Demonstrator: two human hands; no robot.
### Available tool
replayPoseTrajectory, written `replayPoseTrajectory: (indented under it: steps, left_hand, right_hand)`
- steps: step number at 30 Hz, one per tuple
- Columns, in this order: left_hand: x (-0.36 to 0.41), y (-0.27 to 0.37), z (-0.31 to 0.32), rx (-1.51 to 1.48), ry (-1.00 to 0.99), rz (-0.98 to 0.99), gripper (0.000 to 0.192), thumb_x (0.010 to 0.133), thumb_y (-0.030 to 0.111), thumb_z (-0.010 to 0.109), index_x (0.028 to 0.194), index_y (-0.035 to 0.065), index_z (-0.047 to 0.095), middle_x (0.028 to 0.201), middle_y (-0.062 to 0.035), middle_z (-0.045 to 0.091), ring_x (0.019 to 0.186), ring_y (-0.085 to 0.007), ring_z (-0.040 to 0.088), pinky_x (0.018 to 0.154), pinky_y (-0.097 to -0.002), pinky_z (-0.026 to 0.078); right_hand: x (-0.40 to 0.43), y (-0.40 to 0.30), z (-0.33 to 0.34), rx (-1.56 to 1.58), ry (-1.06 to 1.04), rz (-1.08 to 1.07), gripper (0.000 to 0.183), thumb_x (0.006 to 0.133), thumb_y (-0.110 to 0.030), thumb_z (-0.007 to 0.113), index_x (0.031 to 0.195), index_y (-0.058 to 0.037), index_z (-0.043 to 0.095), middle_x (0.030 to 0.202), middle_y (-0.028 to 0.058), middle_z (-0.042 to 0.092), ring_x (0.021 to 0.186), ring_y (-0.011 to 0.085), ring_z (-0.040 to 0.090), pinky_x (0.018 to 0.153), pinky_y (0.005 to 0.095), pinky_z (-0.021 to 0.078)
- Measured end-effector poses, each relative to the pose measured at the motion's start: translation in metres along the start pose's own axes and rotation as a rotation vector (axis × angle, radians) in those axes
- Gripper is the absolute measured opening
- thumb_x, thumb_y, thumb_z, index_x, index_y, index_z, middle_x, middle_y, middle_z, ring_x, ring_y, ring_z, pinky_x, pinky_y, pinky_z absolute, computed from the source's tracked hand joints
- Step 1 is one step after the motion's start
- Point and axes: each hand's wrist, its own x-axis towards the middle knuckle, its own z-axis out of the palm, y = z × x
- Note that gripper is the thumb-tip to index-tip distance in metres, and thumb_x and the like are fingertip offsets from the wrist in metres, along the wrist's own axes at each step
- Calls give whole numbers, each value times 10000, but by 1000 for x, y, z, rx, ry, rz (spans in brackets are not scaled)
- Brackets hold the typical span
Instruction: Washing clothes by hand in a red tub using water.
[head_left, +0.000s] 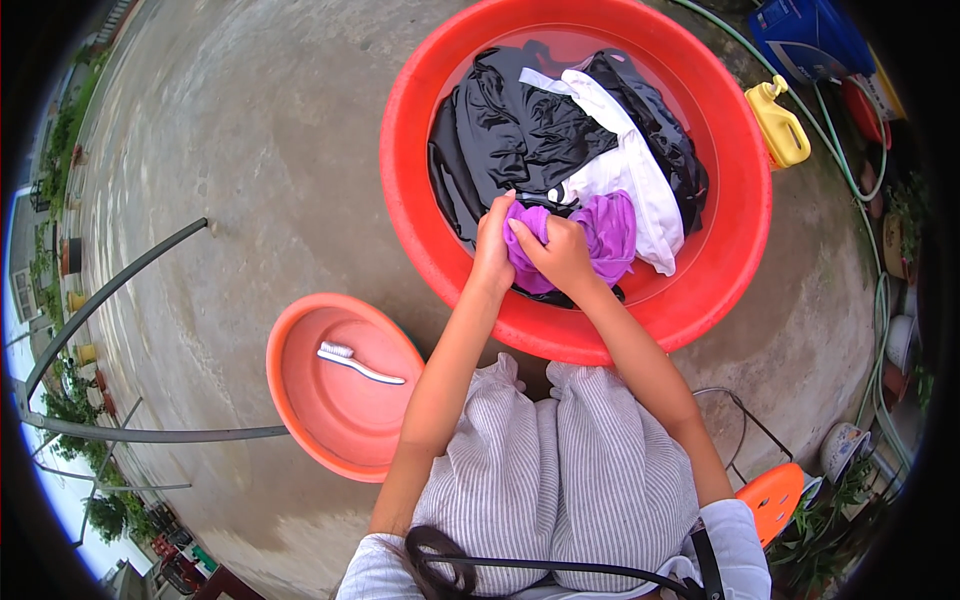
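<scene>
Both of my hands are close together over the near side of a large red plastic basin (731, 292), gripping a bunched purple cloth (611, 232). My left hand (495, 240) holds its left end, and my right hand (559, 251) is closed on the cloth beside it. Part of the cloth hangs to the right of my right hand. Under and beyond it, black garments (510, 127) lie in shallow water. A white garment (637, 172) stretches across them, touching the dark clothes on its right.
A smaller orange-pink basin (300, 405) at left holds a white-and-blue brush (360, 367). A yellow jug (780, 124) stands by the red basin's right rim. A green hose (855, 180) and a blue container (806, 37) are at right. A metal frame (120, 300) stands at left on the concrete.
</scene>
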Motion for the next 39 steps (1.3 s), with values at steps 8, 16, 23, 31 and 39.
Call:
replayPoseTrajectory:
  steps: [8,16,23,31,39]
  left_hand:
    - [-7,0,12,83,-8,-4,228,864,290,552,825,71,603,754,-13,615,669,-96,588,625,-238,469]
    - [-4,1,3,43,-37,41,217,864,290,556,782,90,581,720,0,595,642,-88,571,605,-242,463]
    - [-3,1,3,56,-17,0,220,869,283,548,799,78,588,742,-1,603,660,-94,577,620,-239,465]
    - [-3,-1,5,101,-40,1,213,878,283,531,855,78,583,789,-6,608,707,-101,586,650,-240,473]
    - [-2,1,4,54,-13,18,210,861,282,553,793,86,589,738,-3,606,656,-94,582,607,-232,464]
  right_hand:
    - [7,5,-3,89,101,273,322,842,-280,600,680,-2,587,573,192,564,515,355,570,459,408,411]
    - [1,-1,-2,31,37,34,323,803,-261,633,616,-8,562,565,184,557,501,347,563,456,405,418]
    - [5,-6,-2,50,71,138,355,826,-291,615,623,-5,562,552,185,551,486,349,556,446,400,410]
    - [7,-2,-4,71,92,215,344,842,-291,600,651,-6,574,550,185,551,497,351,559,453,405,409]
    - [2,-3,-1,52,37,106,341,822,-282,624,624,-9,568,552,183,552,490,346,559,446,402,410]
